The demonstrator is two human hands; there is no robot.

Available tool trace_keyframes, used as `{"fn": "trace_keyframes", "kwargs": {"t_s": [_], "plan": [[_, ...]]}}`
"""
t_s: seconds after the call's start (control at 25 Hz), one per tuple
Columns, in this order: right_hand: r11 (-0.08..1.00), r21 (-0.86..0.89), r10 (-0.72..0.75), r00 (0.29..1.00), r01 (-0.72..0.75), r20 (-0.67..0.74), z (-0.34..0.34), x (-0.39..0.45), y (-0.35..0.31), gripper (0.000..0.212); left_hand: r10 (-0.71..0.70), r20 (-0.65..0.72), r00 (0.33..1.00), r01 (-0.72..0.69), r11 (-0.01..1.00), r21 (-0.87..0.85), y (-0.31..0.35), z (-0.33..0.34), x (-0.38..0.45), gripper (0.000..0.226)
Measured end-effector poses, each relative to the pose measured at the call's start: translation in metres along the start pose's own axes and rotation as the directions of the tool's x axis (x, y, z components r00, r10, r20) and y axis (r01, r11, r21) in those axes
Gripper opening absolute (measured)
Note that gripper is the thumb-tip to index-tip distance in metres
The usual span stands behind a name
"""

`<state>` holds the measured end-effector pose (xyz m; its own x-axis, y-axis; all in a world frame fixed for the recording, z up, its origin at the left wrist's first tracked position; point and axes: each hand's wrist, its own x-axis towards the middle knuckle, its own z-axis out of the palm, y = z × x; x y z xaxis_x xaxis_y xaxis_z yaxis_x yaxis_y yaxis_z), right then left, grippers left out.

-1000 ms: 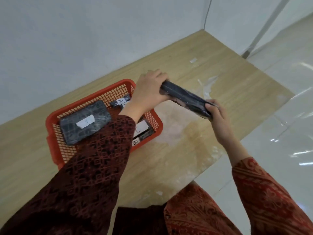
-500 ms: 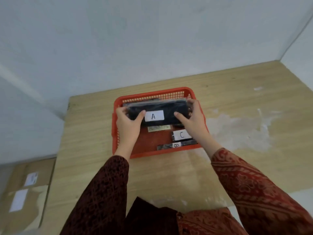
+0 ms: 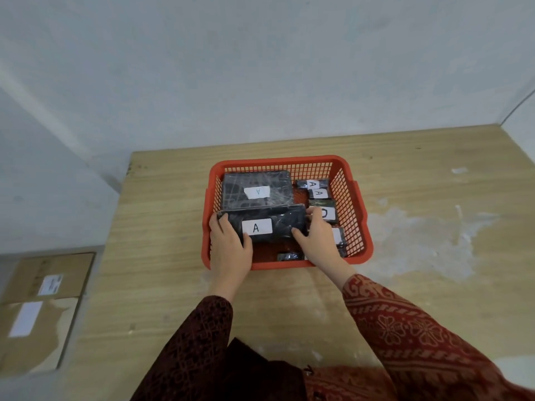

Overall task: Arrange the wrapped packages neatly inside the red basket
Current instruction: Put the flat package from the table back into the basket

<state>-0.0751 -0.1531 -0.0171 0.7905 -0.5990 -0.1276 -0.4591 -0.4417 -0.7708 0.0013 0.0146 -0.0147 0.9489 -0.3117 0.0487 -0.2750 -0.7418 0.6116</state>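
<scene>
Inside red basket [image 3: 355, 215], left hand [image 3: 230, 250] and right hand [image 3: 320, 243] grip ends of black A-labelled package [image 3: 265, 226], front of larger package [image 3: 256, 190].

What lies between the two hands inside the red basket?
The long black package labelled A, gripped at its ends by the left hand and right hand, as the head view shows.
</scene>
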Motion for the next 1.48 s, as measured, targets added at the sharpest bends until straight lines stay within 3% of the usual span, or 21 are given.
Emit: {"fn": "trace_keyframes", "kwargs": {"t_s": [0.16,0.36,0.68,0.88,1.08,1.28,1.4,1.48], "plan": [[1.0,0.005,-0.01,1.0,0.011,-0.012,0.0,0.0,0.001,0.041,0.019,-0.016,1.0,-0.018,0.999,0.046,-0.001,-0.001,-0.001,0.051],[1.0,-0.03,-0.001,1.0,0.001,-0.004,-0.001,0.0,0.0,0.04,0.09,-0.146,0.985,-0.077,0.993,0.086,-0.005,0.0,-0.003,0.036],[0.998,-0.06,-0.011,1.0,0.012,0.02,-0.002,-0.005,-0.006,0.038,0.177,-0.186,0.966,-0.142,0.972,0.186,-0.015,-0.007,-0.003,0.021],[0.994,-0.11,0.03,0.997,-0.023,0.068,0.004,0.0,-0.004,0.039,0.202,0.027,0.979,-0.198,0.911,0.362,-0.011,-0.005,0.005,0.035],[0.972,-0.227,0.083,0.989,-0.053,0.121,0.005,0.001,0.001,0.05,-0.04,0.292,0.956,-0.071,0.93,0.361,-0.002,0.001,0.009,0.067],[0.962,-0.27,0.09,0.984,-0.045,0.156,0.006,0.006,0.003,0.048,-0.094,0.401,0.911,-0.064,0.93,0.362,-0.003,0.008,0.018,0.077],[0.966,-0.257,0.05,0.988,-0.011,0.149,0.005,0.004,0.001,0.055,-0.094,0.416,0.905,-0.07,0.929,0.363,-0.005,0.009,0.025,0.073],[0.968,-0.249,0.031,0.988,0.008,0.15,0.006,0.004,-0.001,0.046,-0.08,0.42,0.904,-0.073,0.939,0.336,-0.007,0.009,0.031,0.069]]}}
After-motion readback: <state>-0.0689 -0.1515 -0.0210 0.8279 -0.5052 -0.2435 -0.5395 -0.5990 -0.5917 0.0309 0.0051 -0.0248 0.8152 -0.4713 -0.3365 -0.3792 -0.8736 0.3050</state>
